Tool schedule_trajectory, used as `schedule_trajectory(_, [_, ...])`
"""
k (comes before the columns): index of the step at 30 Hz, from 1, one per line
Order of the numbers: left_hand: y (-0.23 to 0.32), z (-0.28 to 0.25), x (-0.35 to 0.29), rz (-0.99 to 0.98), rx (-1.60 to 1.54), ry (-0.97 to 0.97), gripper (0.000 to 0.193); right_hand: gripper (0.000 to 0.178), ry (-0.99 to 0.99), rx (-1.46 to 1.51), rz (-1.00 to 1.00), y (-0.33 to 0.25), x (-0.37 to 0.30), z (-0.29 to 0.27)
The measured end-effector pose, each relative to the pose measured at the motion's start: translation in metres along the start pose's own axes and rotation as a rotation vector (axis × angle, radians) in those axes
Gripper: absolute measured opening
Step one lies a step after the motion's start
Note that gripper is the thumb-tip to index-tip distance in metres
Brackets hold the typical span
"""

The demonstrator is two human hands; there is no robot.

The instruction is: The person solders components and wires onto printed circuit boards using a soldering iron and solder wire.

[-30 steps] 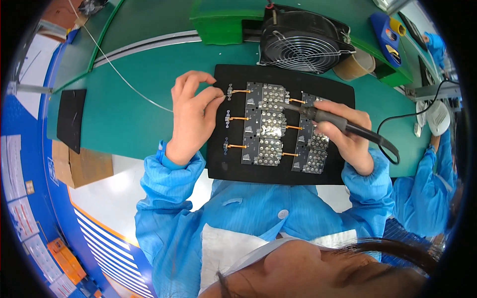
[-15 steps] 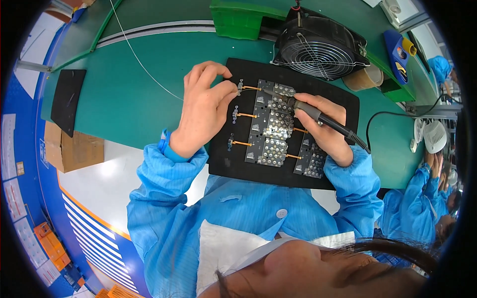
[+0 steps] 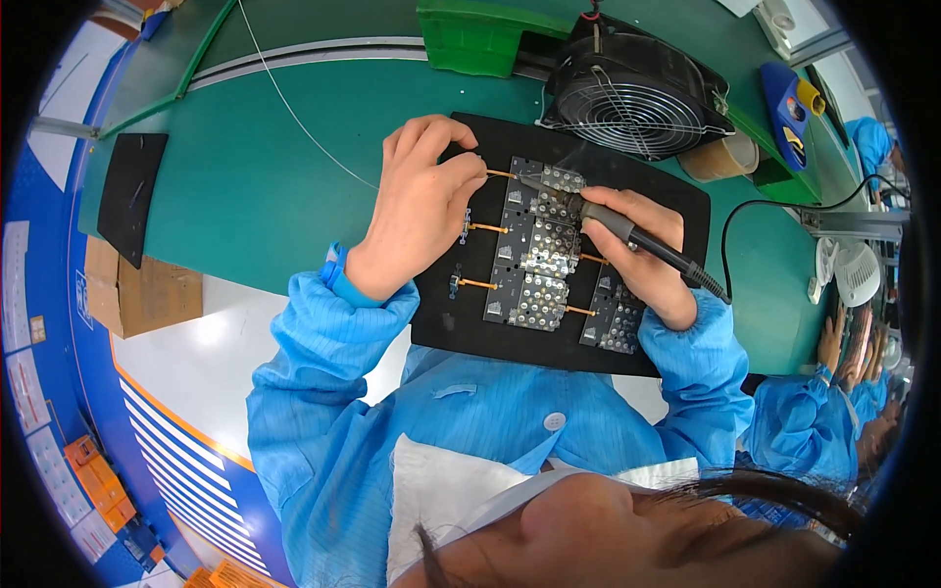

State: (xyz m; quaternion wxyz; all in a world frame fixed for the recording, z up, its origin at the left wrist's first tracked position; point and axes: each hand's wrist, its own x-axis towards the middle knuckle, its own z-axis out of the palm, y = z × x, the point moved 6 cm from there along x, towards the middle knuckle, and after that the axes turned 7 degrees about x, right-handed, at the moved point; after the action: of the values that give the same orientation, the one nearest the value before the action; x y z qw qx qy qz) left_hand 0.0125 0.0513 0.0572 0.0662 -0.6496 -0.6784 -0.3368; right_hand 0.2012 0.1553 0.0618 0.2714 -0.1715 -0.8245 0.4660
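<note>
The right hand (image 3: 642,257) is closed in a pen-like grip around a black-handled soldering iron (image 3: 627,235), whose tip rests at the topmost of the small dark circuit boards studded with silvery parts (image 3: 534,250), at about twelve o'clock on the black rectangular work mat (image 3: 441,323). The left hand (image 3: 417,211) is curled, fingertips pinched on the end of a thin silvery solder wire (image 3: 294,108) that runs away toward ten o'clock across the green bench top (image 3: 265,196); it meets the short copper lead (image 3: 500,174) at that same top board. Judging by position, work is at the top joint; the copper leads at the lower boards cannot be read as soldered or not. Beyond the mat, at one o'clock, stands a round black wire-grilled fan (image 3: 637,93), with a roll of brown tape (image 3: 720,157) just beside it.
</note>
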Motion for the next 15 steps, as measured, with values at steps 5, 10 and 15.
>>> schedule_trajectory(5, [0.001, 0.005, 0.006, 0.014, -0.045, -0.018, 0.01, 0.029, 0.008, -0.001, -0.017, 0.001, 0.001, 0.0])
schedule_trajectory(10, [-0.001, 0.01, 0.007, -0.007, -0.119, 0.004, 0.009, 0.029, 0.003, 0.001, -0.004, 0.001, 0.001, -0.001])
schedule_trajectory(15, [-0.013, 0.017, 0.005, -0.168, -0.291, 0.002, 0.008, 0.03, 0.004, 0.008, -0.012, 0.002, 0.0, -0.002])
